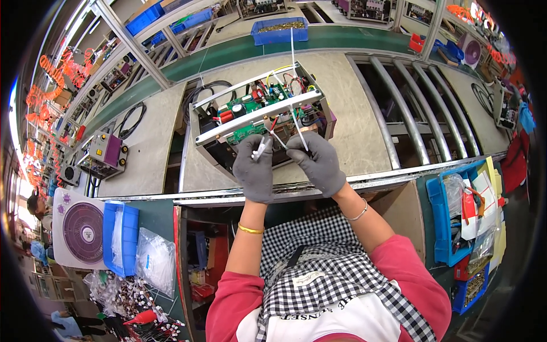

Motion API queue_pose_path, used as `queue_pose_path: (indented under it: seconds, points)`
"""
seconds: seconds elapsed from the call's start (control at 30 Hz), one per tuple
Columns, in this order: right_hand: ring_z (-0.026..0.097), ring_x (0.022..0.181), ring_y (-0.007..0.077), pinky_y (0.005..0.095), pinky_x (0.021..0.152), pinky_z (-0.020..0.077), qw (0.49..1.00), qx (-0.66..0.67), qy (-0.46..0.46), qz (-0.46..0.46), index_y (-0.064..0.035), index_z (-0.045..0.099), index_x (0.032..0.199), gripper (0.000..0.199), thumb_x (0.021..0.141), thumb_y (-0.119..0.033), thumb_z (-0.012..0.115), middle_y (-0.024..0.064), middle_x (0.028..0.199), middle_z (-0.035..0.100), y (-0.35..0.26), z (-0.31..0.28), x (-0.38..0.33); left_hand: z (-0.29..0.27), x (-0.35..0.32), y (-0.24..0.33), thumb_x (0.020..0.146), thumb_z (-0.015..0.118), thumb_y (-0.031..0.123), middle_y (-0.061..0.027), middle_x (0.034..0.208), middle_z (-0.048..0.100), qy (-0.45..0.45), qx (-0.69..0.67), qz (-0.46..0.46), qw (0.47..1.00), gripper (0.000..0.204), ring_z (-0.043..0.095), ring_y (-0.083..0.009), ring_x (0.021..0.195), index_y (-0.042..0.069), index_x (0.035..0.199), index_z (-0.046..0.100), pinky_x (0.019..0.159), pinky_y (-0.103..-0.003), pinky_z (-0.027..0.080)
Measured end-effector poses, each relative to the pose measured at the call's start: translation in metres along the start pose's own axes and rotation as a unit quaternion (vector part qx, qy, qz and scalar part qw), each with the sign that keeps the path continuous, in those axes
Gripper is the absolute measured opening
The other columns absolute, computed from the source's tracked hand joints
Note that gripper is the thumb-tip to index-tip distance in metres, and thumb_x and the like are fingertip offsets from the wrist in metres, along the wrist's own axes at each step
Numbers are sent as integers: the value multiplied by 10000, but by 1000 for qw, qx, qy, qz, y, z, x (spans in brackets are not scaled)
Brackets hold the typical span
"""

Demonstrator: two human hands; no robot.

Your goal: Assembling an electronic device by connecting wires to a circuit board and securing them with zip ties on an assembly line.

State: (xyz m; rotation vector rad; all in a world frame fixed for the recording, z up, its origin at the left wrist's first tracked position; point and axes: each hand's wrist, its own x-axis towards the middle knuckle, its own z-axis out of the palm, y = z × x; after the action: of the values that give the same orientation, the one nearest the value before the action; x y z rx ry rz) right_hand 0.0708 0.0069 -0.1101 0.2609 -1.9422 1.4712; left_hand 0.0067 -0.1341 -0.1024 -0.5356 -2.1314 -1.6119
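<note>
Both my hands wear grey gloves and are closed at the near side of an open-topped electrical unit (250, 138). The unit has green circuit boards (277, 91), coloured wires and two pale metal rails (259, 118) along its top. My left hand (254, 169) pinches a small white piece (260, 150), its exact kind unclear. My right hand (319, 165) closes its fingertips on a thin pale wire (279, 139) that runs toward a red-tipped lead (274, 123). Beside the right fingers, a narrow white strip (299, 130), like a cable tie, slants up across the near rail.
A roller conveyor (421, 114) lies right of the unit, and black cable (211, 88) coils behind it. A blue bin (279, 31) of small brass-coloured parts stands beyond. At left are another unit (104, 153), a fan (85, 231) and a bag of white strips (155, 259); at right, a blue tray (441, 222).
</note>
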Motion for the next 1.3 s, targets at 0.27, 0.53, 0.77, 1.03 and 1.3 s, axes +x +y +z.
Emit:
queue_pose_path:
  seconds: [0.27,0.53,0.77,1.03,1.3]
  points:
    - [610,864,164,294,765,504,997,51,26,50,5,647,987,134,889,-82,671,88,958,651,14,-5,-4,19,-6,-8,843,732,187,-127,804,679,-29,15,-14,999,236,629,-203,674,21,1006,695,639,-308,485]
    - [531,694,64,199,600,455,942,301,32,145,-36,568,1095,165,986,-160,567,39,951,630,6,6,12,37,-10,-13,903,700,212,-48,731,668,20,-83,-76,993,212,564,-88,632,9,963,692,591,-268,456]
    - [466,574,48,181,461,364,875,411,75,245,-65,531,1074,179,1012,-233,527,30,879,625,19,13,17,48,-9,-18,901,724,222,-10,780,662,87,-189,-95,974,233,548,-66,690,-1,961,691,621,-248,465]
    - [379,481,29,179,373,256,869,378,59,313,-73,526,1059,138,1012,-202,519,1,794,578,-14,24,8,51,-9,-25,880,744,211,-47,852,657,92,-183,-60,977,275,563,-104,773,-31,983,665,711,-268,487]
    - [336,486,28,176,385,260,833,426,22,352,-66,511,1093,171,1020,-220,504,-16,821,568,-23,19,7,50,-12,-41,873,746,264,-84,888,685,89,-137,-97,982,328,606,-136,804,-20,1012,662,746,-296,507]
